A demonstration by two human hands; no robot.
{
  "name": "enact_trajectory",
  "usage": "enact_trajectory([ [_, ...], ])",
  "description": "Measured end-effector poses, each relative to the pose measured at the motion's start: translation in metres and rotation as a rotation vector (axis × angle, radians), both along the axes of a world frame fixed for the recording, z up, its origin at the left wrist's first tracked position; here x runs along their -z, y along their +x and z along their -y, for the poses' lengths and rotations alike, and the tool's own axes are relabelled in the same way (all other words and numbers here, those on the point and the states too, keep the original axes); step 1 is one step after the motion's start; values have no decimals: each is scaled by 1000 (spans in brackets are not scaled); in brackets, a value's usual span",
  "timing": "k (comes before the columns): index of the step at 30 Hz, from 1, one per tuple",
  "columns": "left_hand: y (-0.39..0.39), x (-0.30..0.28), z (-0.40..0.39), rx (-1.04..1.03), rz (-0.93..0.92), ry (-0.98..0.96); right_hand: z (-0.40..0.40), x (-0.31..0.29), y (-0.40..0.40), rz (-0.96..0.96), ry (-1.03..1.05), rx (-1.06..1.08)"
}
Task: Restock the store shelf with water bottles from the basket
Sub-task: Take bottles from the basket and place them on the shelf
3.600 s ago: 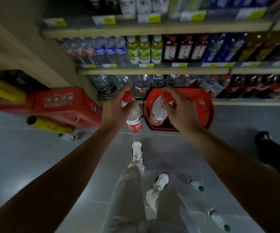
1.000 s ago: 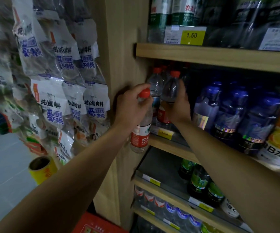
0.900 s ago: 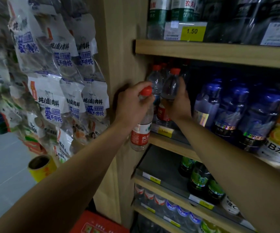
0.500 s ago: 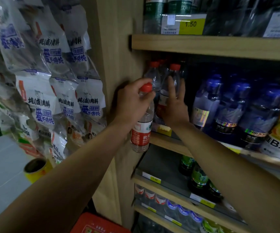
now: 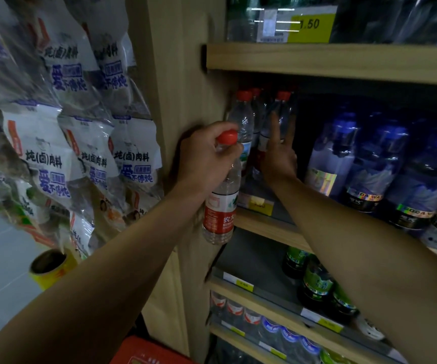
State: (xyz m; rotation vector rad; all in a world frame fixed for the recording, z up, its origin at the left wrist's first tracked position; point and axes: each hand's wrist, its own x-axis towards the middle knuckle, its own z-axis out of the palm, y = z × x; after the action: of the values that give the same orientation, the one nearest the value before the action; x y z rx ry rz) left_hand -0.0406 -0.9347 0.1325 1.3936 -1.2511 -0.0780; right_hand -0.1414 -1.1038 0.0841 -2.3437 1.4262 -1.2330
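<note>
My left hand (image 5: 204, 158) grips a clear water bottle (image 5: 221, 206) with a red cap and red label by its neck, hanging upright just in front of the wooden shelf (image 5: 262, 227). On that shelf's left end stand red-capped water bottles (image 5: 243, 119). My right hand (image 5: 278, 153) reaches onto the shelf with straight fingers against the placed bottle (image 5: 281, 114), no longer wrapped round it. The basket is hidden, apart from a red edge (image 5: 146, 350) at the bottom.
Blue soda-water bottles (image 5: 369, 164) fill the shelf to the right. Green bottles (image 5: 317, 282) stand on the shelf below, more small bottles (image 5: 264, 327) lower still. Hanging seasoning packets (image 5: 54, 114) cover the left side beside a wooden upright (image 5: 180, 101). A yellow roll (image 5: 49, 266) juts out low left.
My right hand let go of the bottle it set on the shelf and opened its fingers against it. My left hand kept its bottle almost still in front of the shelf.
</note>
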Motion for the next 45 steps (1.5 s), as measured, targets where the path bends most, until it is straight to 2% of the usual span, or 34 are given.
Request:
enact_trajectory([
  [5, 0, -1, 0, -15, 19, 0, -3, -1, -1, -7, -19, 24],
  [13, -3, -18, -18, 3, 17, -71, -31, -15, -8, -39, 2, -56],
  [20, -6, -34, -36, -43, -1, -204, -78, -27, -38, -214, -238, -173],
  [27, -27, -40, -38, -33, -142, -343, -108, -47, -89, -360, -512, 23],
  [32, -45, -48, -20, -12, -123, -423, -111, -51, -120, -469, -533, 160],
  [39, -49, -25, 24, 39, 49, -326, -111, -51, -140, -480, -524, 215],
  [45, -45, -22, 49, 3, 63, -187, -106, -53, -143, -451, -480, 255],
])
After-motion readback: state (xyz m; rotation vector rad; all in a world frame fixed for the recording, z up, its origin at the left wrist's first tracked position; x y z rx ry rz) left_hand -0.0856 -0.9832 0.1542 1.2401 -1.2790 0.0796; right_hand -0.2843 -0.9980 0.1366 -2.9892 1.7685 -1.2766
